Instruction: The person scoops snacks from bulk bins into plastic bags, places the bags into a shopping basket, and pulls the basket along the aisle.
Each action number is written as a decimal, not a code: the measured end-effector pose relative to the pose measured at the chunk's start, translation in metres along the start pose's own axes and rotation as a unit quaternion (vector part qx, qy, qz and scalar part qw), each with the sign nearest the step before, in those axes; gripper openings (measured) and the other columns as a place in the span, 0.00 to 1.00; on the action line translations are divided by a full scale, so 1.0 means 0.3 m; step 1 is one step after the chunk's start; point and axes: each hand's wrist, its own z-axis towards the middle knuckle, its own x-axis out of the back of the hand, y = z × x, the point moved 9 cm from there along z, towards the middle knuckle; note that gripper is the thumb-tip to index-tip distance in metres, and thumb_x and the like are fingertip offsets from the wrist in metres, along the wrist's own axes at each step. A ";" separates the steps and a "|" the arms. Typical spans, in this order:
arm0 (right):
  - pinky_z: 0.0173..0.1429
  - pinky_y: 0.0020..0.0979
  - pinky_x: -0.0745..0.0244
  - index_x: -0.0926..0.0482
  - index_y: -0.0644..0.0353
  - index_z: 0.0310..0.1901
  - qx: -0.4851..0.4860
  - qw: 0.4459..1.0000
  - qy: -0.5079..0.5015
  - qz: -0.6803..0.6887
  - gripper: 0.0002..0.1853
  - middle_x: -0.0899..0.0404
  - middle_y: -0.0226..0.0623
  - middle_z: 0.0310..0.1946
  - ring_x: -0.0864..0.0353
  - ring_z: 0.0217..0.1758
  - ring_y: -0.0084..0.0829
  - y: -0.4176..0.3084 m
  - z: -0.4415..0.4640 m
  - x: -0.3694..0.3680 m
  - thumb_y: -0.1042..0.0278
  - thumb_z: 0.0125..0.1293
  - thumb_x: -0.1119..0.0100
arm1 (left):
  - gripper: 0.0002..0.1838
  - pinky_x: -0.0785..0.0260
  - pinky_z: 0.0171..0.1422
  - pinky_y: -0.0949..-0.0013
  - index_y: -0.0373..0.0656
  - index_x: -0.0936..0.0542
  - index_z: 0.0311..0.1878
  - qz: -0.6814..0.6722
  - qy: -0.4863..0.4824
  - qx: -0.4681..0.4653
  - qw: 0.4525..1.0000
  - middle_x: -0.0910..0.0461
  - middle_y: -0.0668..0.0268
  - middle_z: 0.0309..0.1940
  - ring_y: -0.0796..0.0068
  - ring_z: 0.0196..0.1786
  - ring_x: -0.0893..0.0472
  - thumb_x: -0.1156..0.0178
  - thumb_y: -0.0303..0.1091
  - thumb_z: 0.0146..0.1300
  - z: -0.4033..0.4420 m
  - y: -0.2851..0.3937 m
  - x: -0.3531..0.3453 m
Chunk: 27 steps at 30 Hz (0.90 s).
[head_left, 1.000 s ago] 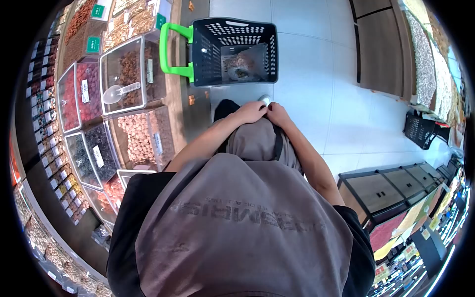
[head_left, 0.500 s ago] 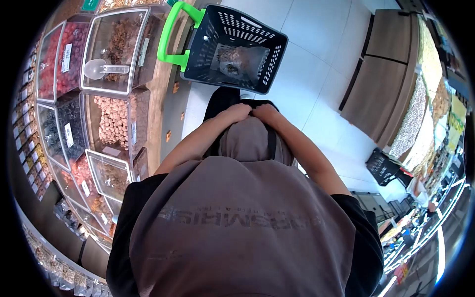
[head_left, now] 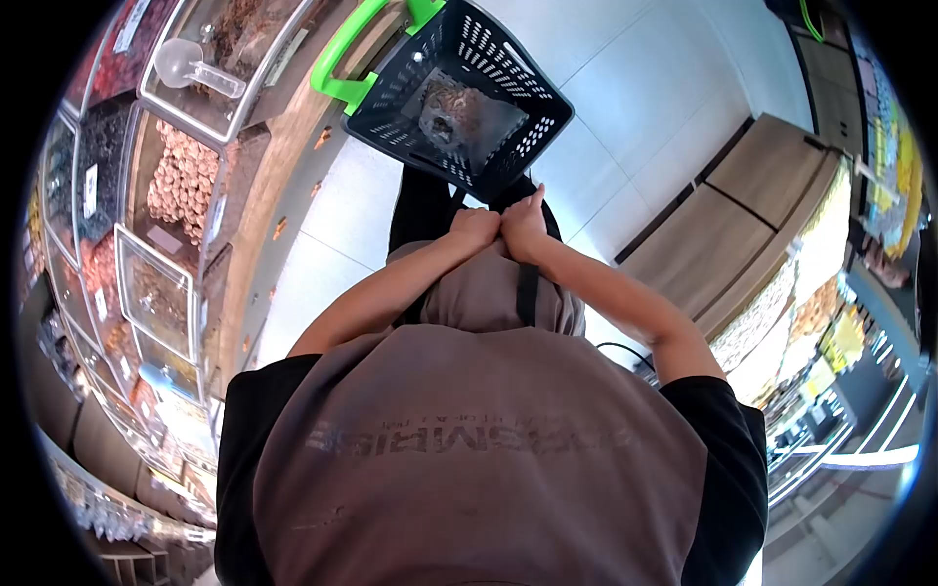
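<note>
My left hand is in front of my waist, its fingers curled shut by the hem of my brown shirt. Touching or nearly touching it is my right hand, with one finger stretched forward and the others curled. Whatever the curled fingers hold, if anything, is hidden. Just beyond both hands is a black shopping basket with a green handle. Inside it lies a clear plastic bag with brownish contents I cannot make out.
Clear bins of dried food line a wooden-edged counter on the left. A plastic scoop rests on one lid. On the right stands a wooden display unit loaded with goods. Pale floor tiles run between.
The view has turned, so the bins slide left and the right display comes nearer. The basket looks tilted and closer to my hands. One right finger now points forward.
</note>
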 end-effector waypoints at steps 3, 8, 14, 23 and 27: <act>0.75 0.75 0.58 0.18 0.54 0.59 0.055 0.998 0.012 -0.004 0.19 0.16 0.36 0.55 0.22 0.62 0.48 0.031 0.090 -0.054 0.59 0.70 0.46 | 0.15 0.23 0.53 0.51 0.41 0.13 0.43 -0.115 0.029 0.006 0.993 0.14 0.49 0.45 0.49 0.50 0.15 0.46 0.37 0.65 0.107 -0.057 -0.100; 0.75 0.69 0.56 0.17 0.54 0.58 0.165 0.971 -0.027 -0.173 0.19 0.13 0.36 0.45 0.17 0.55 0.46 0.012 0.102 -0.110 0.64 0.68 0.45 | 0.13 0.25 0.54 0.52 0.38 0.14 0.43 -0.327 0.107 0.031 0.939 0.14 0.47 0.43 0.47 0.51 0.16 0.37 0.33 0.57 0.190 -0.047 -0.158; 0.58 0.38 0.24 0.14 0.63 0.41 0.283 0.900 -0.266 0.201 0.33 0.15 0.39 0.24 0.12 0.33 0.33 0.356 0.284 -0.231 0.34 0.56 0.33 | 0.21 0.28 0.61 0.68 0.38 0.21 0.60 -0.694 0.034 0.035 0.718 0.14 0.61 0.46 0.74 0.51 0.17 0.34 0.35 0.67 0.248 0.084 -0.100; 0.60 0.57 0.22 0.30 0.69 0.67 0.150 0.816 -0.374 0.415 0.54 0.19 0.57 0.50 0.18 0.59 0.47 0.699 0.785 -0.217 0.25 0.53 0.32 | 0.24 0.23 0.53 0.63 0.36 0.20 0.50 -0.519 0.244 0.260 0.777 0.14 0.53 0.43 0.58 0.48 0.14 0.27 0.41 0.55 0.656 -0.431 -0.299; 0.64 0.46 0.24 0.28 0.67 0.62 0.178 0.917 -0.118 0.338 0.42 0.24 0.55 0.57 0.22 0.62 0.45 0.635 1.104 -0.284 0.43 0.54 0.25 | 0.31 0.25 0.57 0.53 0.38 0.26 0.52 -0.384 0.226 0.318 0.837 0.19 0.47 0.46 0.45 0.52 0.18 0.23 0.42 0.48 0.804 -0.611 -0.366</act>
